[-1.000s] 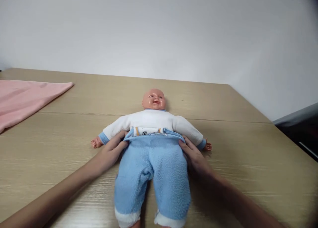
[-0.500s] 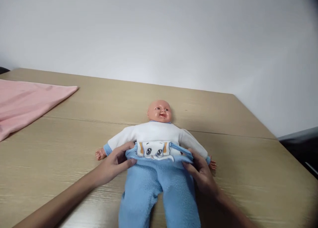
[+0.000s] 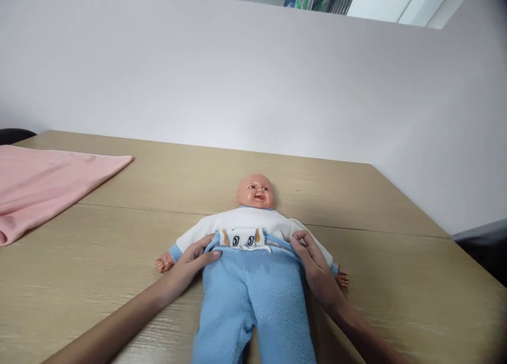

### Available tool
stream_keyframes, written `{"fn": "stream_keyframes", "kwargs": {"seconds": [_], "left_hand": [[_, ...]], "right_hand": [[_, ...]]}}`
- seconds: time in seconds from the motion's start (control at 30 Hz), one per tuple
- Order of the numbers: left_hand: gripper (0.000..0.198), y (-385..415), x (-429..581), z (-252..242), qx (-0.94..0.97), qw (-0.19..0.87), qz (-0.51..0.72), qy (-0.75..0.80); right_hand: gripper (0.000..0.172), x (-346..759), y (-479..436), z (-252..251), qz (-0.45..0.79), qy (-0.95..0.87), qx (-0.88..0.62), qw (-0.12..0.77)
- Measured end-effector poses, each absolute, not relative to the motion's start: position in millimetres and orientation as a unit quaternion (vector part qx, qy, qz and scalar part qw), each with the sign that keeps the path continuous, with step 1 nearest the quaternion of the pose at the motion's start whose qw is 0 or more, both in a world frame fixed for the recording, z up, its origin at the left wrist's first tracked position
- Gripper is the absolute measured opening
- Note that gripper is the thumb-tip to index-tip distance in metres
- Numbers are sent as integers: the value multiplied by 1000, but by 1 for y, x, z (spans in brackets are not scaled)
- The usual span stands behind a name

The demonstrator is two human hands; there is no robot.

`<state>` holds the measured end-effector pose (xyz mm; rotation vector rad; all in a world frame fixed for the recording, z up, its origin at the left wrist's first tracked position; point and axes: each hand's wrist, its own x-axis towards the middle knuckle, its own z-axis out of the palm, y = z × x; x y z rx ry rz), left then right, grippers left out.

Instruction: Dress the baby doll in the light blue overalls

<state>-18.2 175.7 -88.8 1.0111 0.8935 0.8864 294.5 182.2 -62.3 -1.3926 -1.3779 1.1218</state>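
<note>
A baby doll (image 3: 255, 190) lies on its back on the table, head away from me and arms spread. It wears a white top (image 3: 241, 220) with blue cuffs and fuzzy blue overalls (image 3: 253, 290). An animal face with two eyes is on the white bib (image 3: 242, 238) at the overalls' upper edge. My left hand (image 3: 194, 261) pinches the left side of the overalls' top edge between thumb and fingers. At the opposite side, my right hand (image 3: 315, 261) has thumb and fingertips together on the edge near the blue strap (image 3: 279, 241). The doll's feet are out of frame.
A pink cloth (image 3: 51, 182) lies on the wooden table (image 3: 119, 237) at the left. Behind the table stands a pale wall (image 3: 237, 84). A dark object (image 3: 481, 253) is beyond the table's right edge, and a black rounded shape (image 3: 16, 136) shows at far left.
The view has tilted up, showing more beyond the wall. My right hand has moved up slightly along the overalls' edge, its fingers now pinched. The bib sits flatter; my left hand keeps its grip.
</note>
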Motion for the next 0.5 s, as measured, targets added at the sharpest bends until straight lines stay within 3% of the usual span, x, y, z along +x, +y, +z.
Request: {"fn": "stream_keyframes", "kwargs": {"seconds": [0.5], "left_hand": [[40,176,-24,-102,487,697,377,367]], "right_hand": [[16,298,179,-106,430,-520,-554,487]]}}
